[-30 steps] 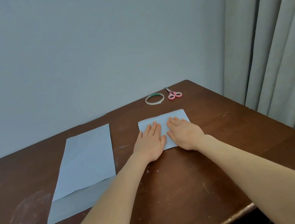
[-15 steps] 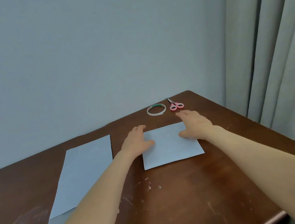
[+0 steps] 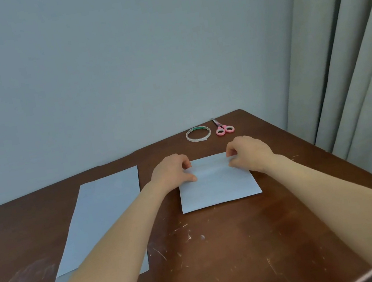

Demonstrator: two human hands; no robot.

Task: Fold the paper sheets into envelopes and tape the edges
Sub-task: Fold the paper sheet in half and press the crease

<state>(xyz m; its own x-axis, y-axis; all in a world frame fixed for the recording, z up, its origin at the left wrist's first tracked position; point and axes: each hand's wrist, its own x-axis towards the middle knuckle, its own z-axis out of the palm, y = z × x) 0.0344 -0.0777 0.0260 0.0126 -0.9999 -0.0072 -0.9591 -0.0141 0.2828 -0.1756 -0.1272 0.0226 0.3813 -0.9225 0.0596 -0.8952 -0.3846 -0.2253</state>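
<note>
A folded pale blue paper sheet [image 3: 217, 185] lies flat on the brown wooden table [image 3: 223, 252]. My left hand [image 3: 171, 171] pinches its far left corner between thumb and fingers. My right hand [image 3: 248, 152] pinches the far right corner the same way. The far edge looks slightly lifted between the two hands. To the left lie unfolded pale blue sheets [image 3: 104, 216], stacked, partly under my left forearm. A thin roll of tape [image 3: 198, 134] and pink-handled scissors [image 3: 223, 129] rest near the table's far edge.
A plain wall stands right behind the table. Grey curtains [image 3: 351, 63] hang at the right, beyond the table's right edge. The tabletop near me has scratches and pale marks.
Both hands slid from pressing flat on the near part of the folded sheet to its far corners, and now they pinch them. The camera has tilted, so the table appears lower.
</note>
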